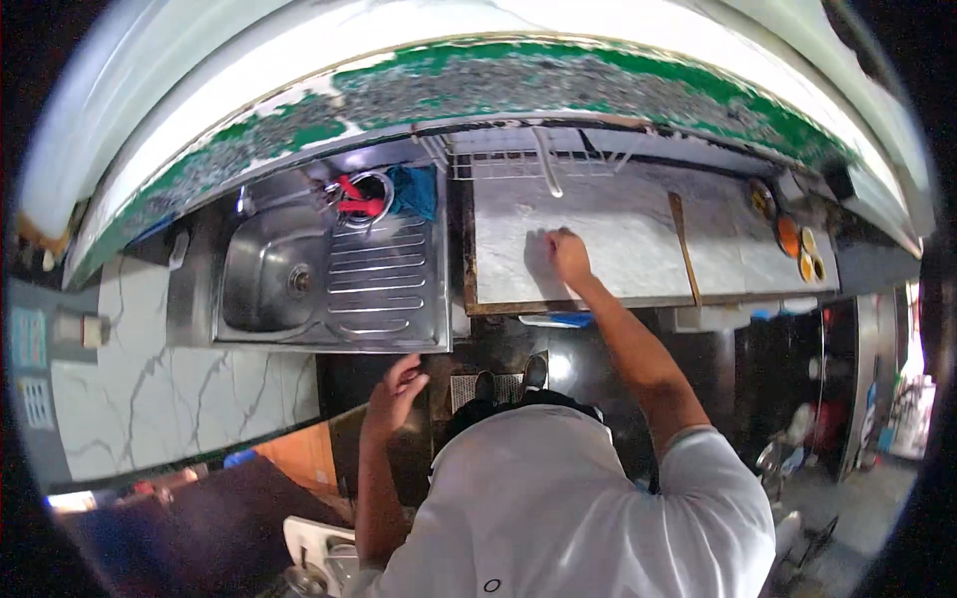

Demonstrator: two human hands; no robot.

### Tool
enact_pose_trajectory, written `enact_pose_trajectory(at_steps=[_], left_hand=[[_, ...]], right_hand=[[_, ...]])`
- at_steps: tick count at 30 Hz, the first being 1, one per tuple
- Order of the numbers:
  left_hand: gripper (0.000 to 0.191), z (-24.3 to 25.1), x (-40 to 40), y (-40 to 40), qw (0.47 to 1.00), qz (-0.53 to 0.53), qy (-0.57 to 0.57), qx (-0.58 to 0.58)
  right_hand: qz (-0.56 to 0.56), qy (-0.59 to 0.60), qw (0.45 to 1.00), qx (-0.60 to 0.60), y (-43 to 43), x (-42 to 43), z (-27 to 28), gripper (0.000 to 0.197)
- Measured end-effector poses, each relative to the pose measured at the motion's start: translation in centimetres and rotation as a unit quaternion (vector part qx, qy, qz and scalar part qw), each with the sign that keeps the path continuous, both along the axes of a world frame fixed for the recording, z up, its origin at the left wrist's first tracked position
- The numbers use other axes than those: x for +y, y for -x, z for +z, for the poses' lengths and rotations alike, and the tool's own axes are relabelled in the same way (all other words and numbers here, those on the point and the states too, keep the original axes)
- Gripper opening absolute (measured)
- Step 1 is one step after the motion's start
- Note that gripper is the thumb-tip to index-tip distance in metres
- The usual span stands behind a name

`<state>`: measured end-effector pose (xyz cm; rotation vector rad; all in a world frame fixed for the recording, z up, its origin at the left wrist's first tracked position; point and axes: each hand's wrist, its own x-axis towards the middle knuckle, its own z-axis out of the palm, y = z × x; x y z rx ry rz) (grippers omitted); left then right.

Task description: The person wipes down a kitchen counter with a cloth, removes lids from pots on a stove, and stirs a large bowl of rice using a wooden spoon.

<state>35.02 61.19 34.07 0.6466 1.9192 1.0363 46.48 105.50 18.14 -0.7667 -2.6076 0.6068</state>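
My right hand (570,258) is over the left part of the pale marble-look countertop (620,224), its fingers curled and casting a shadow; I cannot tell whether it touches the surface or holds anything small. My left hand (404,385) hangs just off the front edge of the steel sink's drainboard (377,284), fingers loosely bent and apart, with nothing in it. Right of my right hand, a long wooden stick or spatula (684,247) lies across the countertop. At the drainboard's back stand a round metal container with red-handled utensils (362,203) and a teal cloth (413,193).
The sink basin (262,276) is at the left. A white wire rack (523,164) hangs along the countertop's back. Several small bowls, one orange (788,235), stand at its right end. Behind me at lower left is a white tray (318,542) with metal ware.
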Motion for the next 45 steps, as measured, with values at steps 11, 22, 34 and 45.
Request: enact_pose_trajectory(at_steps=[11, 22, 34, 45], left_hand=[[0.053, -4.7, -10.8, -10.5, 0.971, 0.223, 0.085, -0.028], [0.045, -7.0, -11.7, -5.2, 0.975, 0.147, 0.123, 0.110], [0.031, -16.2, 4.5, 7.9, 0.856, 0.247, -0.061, 0.451], [0.018, -13.4, 8.0, 7.4, 0.767, 0.469, -0.053, 0.435]], right_hand=[[0.090, -0.256, 0.962, 0.016, 11.0, 6.4, -6.5, 0.023], [-0.066, 0.821, 0.419, 0.383, 2.1, -5.0, 12.8, 0.019], [0.540, 0.695, 0.362, 0.308, -2.4, -25.9, 42.5, 0.020], [0.175, 0.642, 0.717, 0.207, -1.2, -15.8, 32.6, 0.008]])
